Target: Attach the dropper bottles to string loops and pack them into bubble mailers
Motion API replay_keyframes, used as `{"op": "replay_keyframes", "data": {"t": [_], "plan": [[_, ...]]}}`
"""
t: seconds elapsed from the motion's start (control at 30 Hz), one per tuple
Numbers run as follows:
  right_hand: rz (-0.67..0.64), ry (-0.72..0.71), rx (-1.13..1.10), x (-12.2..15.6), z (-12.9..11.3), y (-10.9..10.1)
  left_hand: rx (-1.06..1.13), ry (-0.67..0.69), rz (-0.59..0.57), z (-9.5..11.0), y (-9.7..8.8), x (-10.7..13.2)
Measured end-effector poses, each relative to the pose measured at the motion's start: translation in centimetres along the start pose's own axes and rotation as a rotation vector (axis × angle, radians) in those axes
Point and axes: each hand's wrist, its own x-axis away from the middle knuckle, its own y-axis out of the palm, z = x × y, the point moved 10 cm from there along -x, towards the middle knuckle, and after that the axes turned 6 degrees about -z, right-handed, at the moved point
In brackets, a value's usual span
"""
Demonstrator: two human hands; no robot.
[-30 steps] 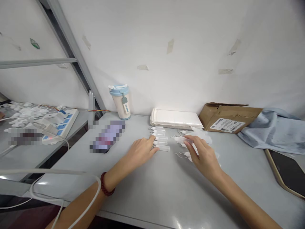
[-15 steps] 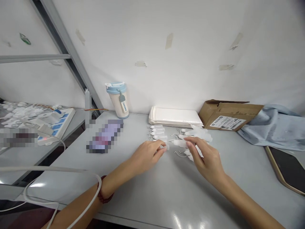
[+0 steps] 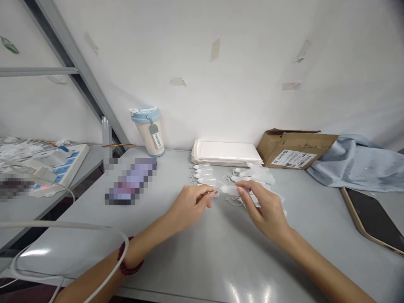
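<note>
My left hand (image 3: pixel 189 204) pinches a small clear plastic cap (image 3: pixel 215 193) just above the grey table (image 3: pixel 195 256). My right hand (image 3: pixel 263 206) pinches a small white part with a thin cord (image 3: pixel 229 190), its tip close to the cap. A short row of capped white parts (image 3: pixel 203 173) lies just beyond my left hand. A loose heap of white parts with cords (image 3: pixel 257 176) lies beyond my right hand.
A stack of white trays (image 3: pixel 225 152) and a blue-lidded tumbler (image 3: pixel 148 131) stand by the wall. A cardboard box (image 3: pixel 295 148), blue cloth (image 3: pixel 356 164) and dark tablet (image 3: pixel 372 219) are at right. A blurred phone (image 3: pixel 131 181) and a power strip (image 3: pixel 58 162) are at left.
My left hand has lifted a clear cap from the row and brought it toward the right hand. My right hand has turned its white part toward the cap. The view has shifted slightly.
</note>
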Motion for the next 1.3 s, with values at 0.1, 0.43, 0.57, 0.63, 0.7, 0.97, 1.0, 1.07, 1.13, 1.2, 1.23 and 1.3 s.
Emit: {"op": "replay_keyframes", "data": {"t": [0.1,0.43,0.57,0.63,0.7,0.97,1.0,1.07,1.13,1.2,1.23,1.3], "plan": [[-0.011,0.028,-0.039,0.0,0.4,0.2,-0.014,0.004,0.027,0.0,0.0,0.0],[-0.034,0.081,-0.136,-0.3,1.0,0.4,-0.005,0.004,0.047,0.0,0.1,0.0],[-0.020,0.098,-0.124,-0.3,1.2,0.2,-0.021,0.010,0.054,0.1,0.0,0.0],[-0.019,0.092,-0.135,-0.3,1.1,0.1,-0.025,0.013,0.053,0.2,0.0,0.0],[-0.022,0.064,-0.142,-0.3,0.8,0.2,-0.022,0.015,0.051,0.3,0.0,0.0],[-0.020,0.010,-0.129,-0.3,0.1,0.0,-0.052,0.050,0.070,0.6,-0.2,0.2],[-0.021,0.004,-0.124,-0.3,0.0,0.0,-0.057,0.055,0.075,0.7,-0.3,0.3],[-0.020,-0.008,-0.110,-0.3,-0.1,0.0,-0.072,0.063,0.084,0.7,-0.3,0.2],[-0.005,-0.015,-0.101,-0.2,-0.2,-0.2,-0.093,0.072,0.091,0.8,-0.4,0.2],[0.019,-0.015,-0.102,-0.3,-0.1,-0.5,-0.112,0.086,0.094,1.0,-0.4,0.2],[0.026,-0.013,-0.104,-0.3,0.0,-0.6,-0.120,0.096,0.092,1.1,-0.4,0.2],[0.021,-0.007,-0.109,-0.3,0.1,-0.5,-0.134,0.115,0.088,1.3,-0.3,0.2]]}}
